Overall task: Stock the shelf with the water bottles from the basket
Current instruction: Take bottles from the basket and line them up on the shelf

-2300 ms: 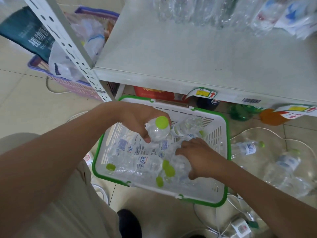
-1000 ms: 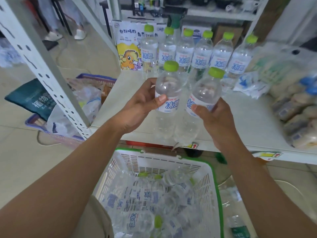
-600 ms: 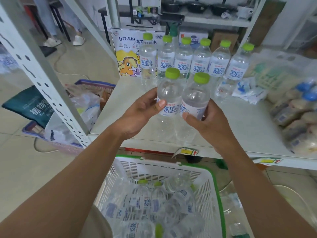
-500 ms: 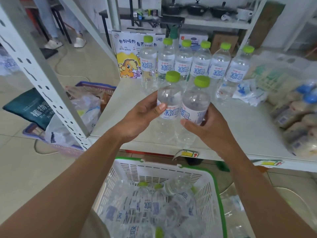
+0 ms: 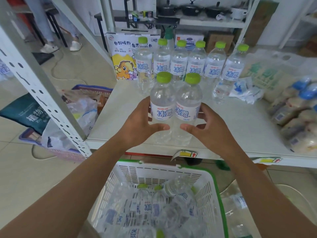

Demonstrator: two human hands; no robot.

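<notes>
Head view showed two water bottles standing upright and touching side by side near the front edge of the white shelf (image 5: 240, 127): the left bottle (image 5: 162, 107) and the right bottle (image 5: 187, 109), each with a green cap and a blue-lettered label. The left hand (image 5: 140, 124) was wrapped round the left bottle, thumb across its front below the label, and the right hand (image 5: 207, 129) was wrapped round the right bottle in the same way; whether the bottles' bases rested on the shelf or hung just above it could not be told. Behind them stood a back row (image 5: 188, 66) of six like bottles, upright and close together, with a strip of bare shelf between that row and the held pair. A cartoon-printed carton (image 5: 123, 60) stood beyond the row's left end. To the right lay crumpled labels (image 5: 243, 91) and a heap of bagged goods (image 5: 295, 117), well apart from the held pair, with open shelf between. The perforated upright post (image 5: 42, 93) bounded the shelf's left corner. Below the shelf edge, the green-rimmed white basket (image 5: 217, 194) sat on the floor, holding a jumble of lying bottles (image 5: 149, 208) too tangled to count. Two price tags (image 5: 186, 154) hung off the shelf's front lip.
</notes>
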